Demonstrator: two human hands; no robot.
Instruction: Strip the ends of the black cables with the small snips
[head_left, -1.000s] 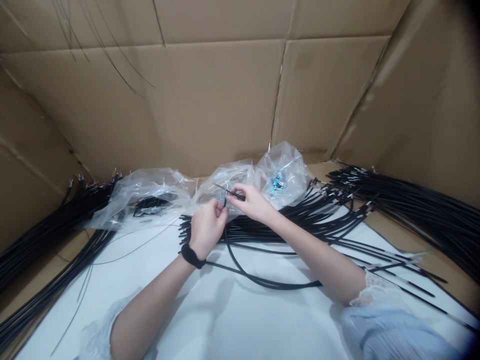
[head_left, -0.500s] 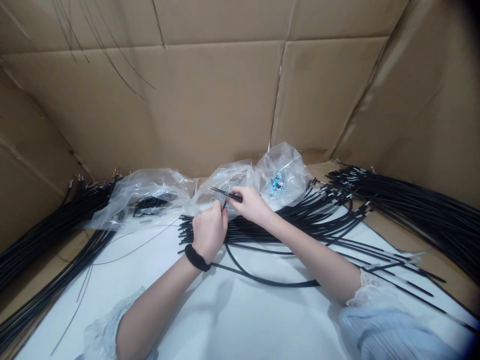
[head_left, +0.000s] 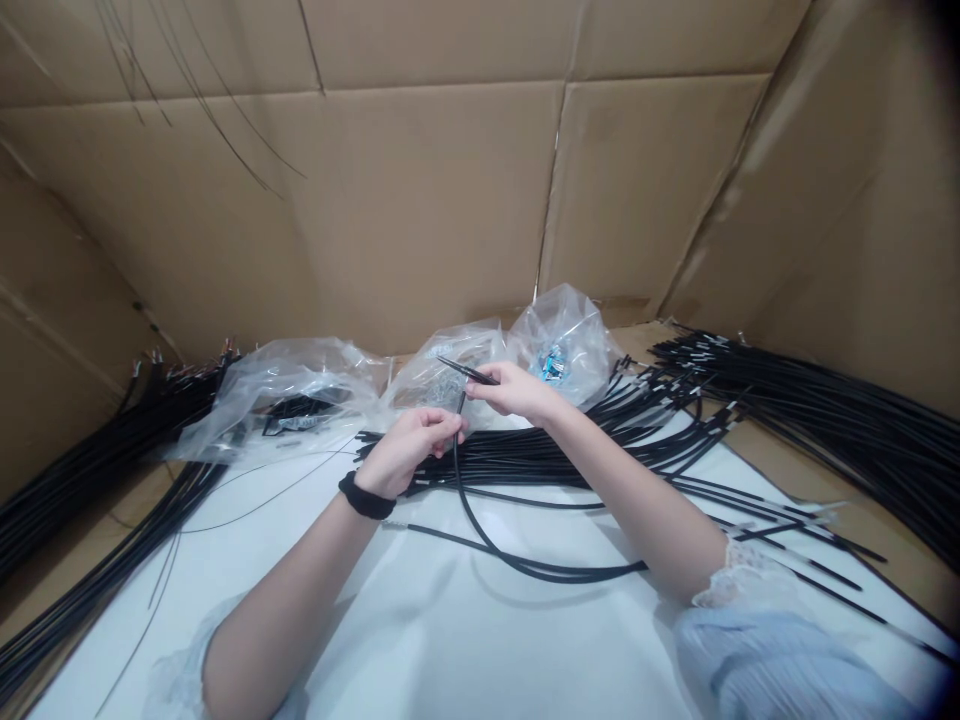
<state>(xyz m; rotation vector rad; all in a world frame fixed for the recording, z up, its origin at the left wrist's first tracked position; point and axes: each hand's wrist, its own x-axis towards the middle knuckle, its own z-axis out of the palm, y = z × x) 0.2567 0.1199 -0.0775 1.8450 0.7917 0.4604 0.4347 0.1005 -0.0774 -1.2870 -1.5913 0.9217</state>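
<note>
A slim black cable [head_left: 466, 503] rises in a curve from the white table surface, and my left hand [head_left: 409, 445] pinches it between thumb and fingers close to its upper end. My right hand [head_left: 514, 392] is closed on a pair of dark tweezers [head_left: 459, 368], whose points face left and away from me. Its fingertips are beside the upper end of the cable; whether they also grip it I cannot tell. Under both hands lies a bundle of black cables [head_left: 525, 456].
Clear plastic bags [head_left: 307, 360] lie along the back, one bag [head_left: 562, 330] holding small blue and metal pieces. Thick cable bundles flank me, a left bundle [head_left: 97, 440] and a right bundle [head_left: 810, 410]. Cardboard walls [head_left: 420, 220] enclose the table; thin loose wires [head_left: 154, 600] lie at left.
My left hand has shifted down and left along the cable, its fist opening into a pinch. My right hand has moved slightly right with the tweezers, and more of the cable shows between the hands.
</note>
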